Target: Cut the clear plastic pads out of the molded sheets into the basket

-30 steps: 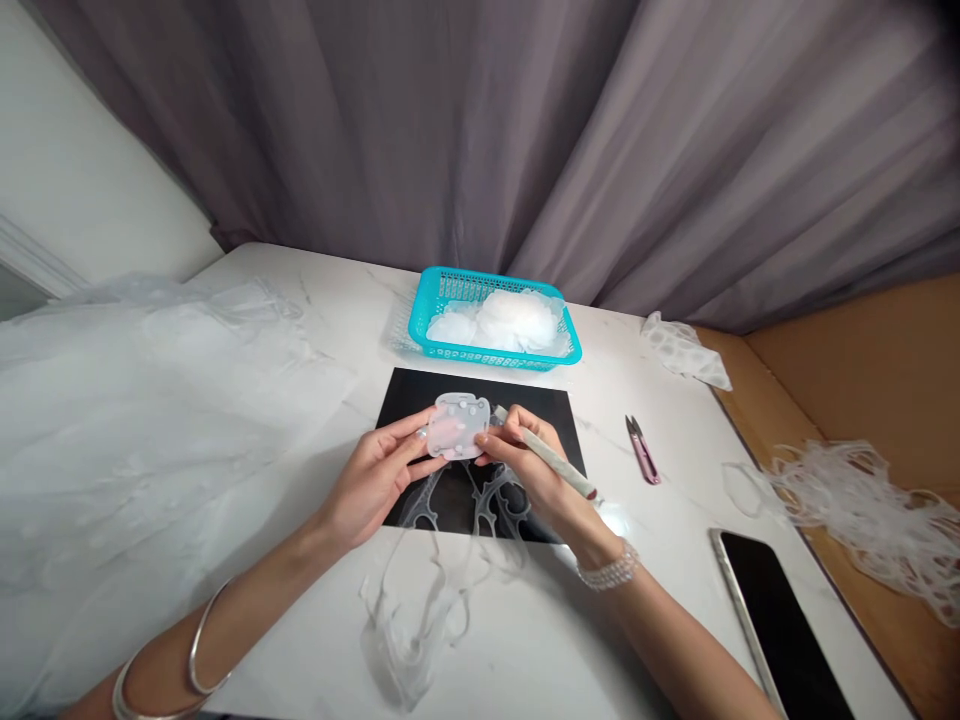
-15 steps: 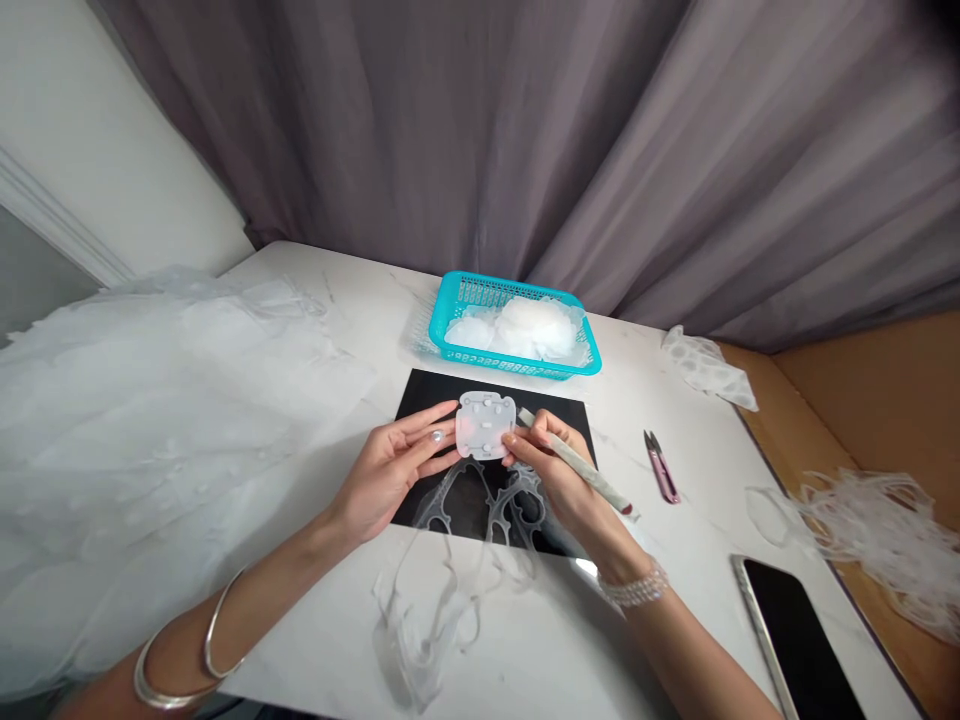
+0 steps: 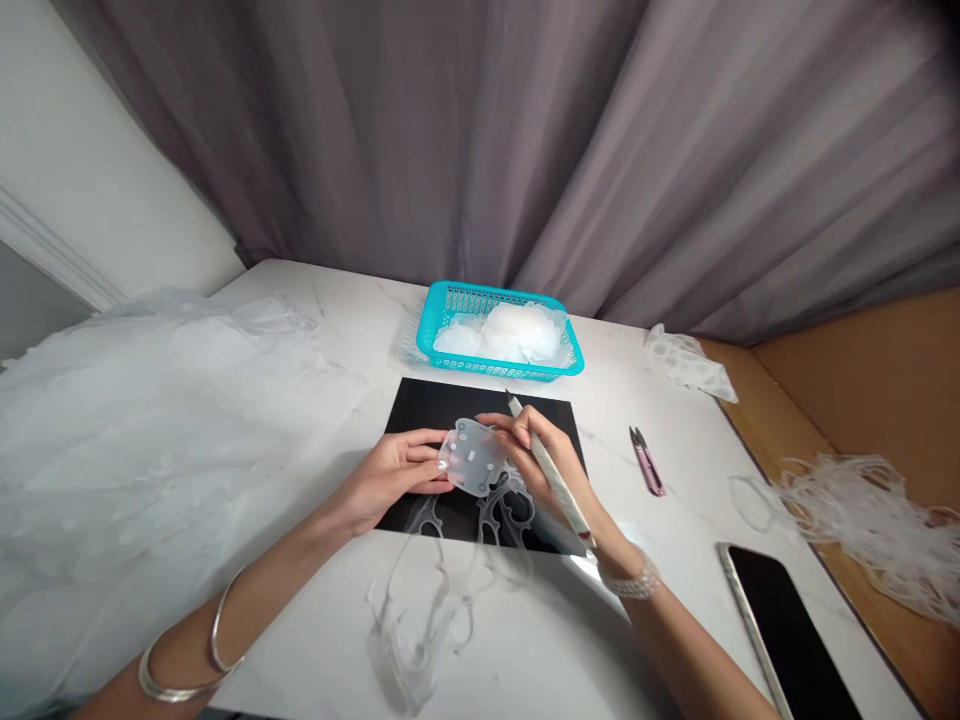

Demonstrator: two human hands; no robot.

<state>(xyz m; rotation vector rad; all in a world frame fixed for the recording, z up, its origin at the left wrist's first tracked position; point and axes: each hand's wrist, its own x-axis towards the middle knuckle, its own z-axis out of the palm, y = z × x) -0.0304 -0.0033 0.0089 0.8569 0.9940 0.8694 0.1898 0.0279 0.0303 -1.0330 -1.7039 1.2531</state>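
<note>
**Rounded plastic piece pinched over the black sheet**

My left hand [image 3: 394,465] pinches a translucent, rounded-square plastic piece [image 3: 472,457] dotted with small raised marks, holding it just above a black rectangular sheet [image 3: 442,405] on a white marble table [image 3: 525,640]. My right hand [image 3: 544,450] grasps a slim white-handled pointed tool [image 3: 553,475] like a pen, its tip clear of the piece. So far, a pile of white rounded pieces [image 3: 521,333] fills a turquoise plastic mesh basket [image 3: 487,367], and translucent offcut strips [image 3: 412,640] lie by the sheet, with a tangled heap of scrap [image 3: 862,520] to my right. The piece in my hand is not among those in the basket.
</note>
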